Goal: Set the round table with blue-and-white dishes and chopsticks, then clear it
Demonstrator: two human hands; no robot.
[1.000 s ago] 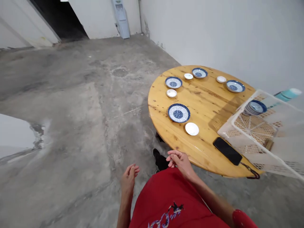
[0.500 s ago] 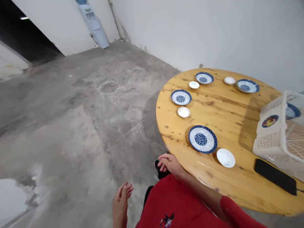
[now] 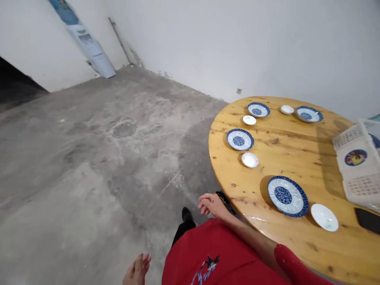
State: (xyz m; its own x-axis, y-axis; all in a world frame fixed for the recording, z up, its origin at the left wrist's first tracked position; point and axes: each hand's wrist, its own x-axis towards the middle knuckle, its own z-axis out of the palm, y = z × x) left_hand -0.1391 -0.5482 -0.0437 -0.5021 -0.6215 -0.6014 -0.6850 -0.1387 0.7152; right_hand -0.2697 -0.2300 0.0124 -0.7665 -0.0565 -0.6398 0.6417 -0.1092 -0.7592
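My right hand (image 3: pixel 211 204) hangs beside the edge of a round wooden table (image 3: pixel 299 138), fingers loosely curled, holding nothing. My left hand (image 3: pixel 137 270) is low at the bottom of the view over the concrete floor, fingers together and slightly bent, empty. Nearest my right hand on the table are a blue-patterned plate (image 3: pixel 287 196) and a small white dish (image 3: pixel 324 217). Three more blue plates (image 3: pixel 240 139) (image 3: pixel 258 109) (image 3: pixel 309 114) and small white dishes (image 3: pixel 249 160) (image 3: pixel 249 120) (image 3: pixel 287 109) lie further round the table.
A white plastic basket (image 3: pixel 356 166) stands at the table's right side, a black phone (image 3: pixel 368 220) in front of it. A water dispenser (image 3: pixel 89 45) stands against the far wall. Bare concrete floor spreads to the left. My foot (image 3: pixel 186 214) shows below.
The view has swung right and closer to the table. My left hand has dropped lower in the view; my right hand stays near the table edge.
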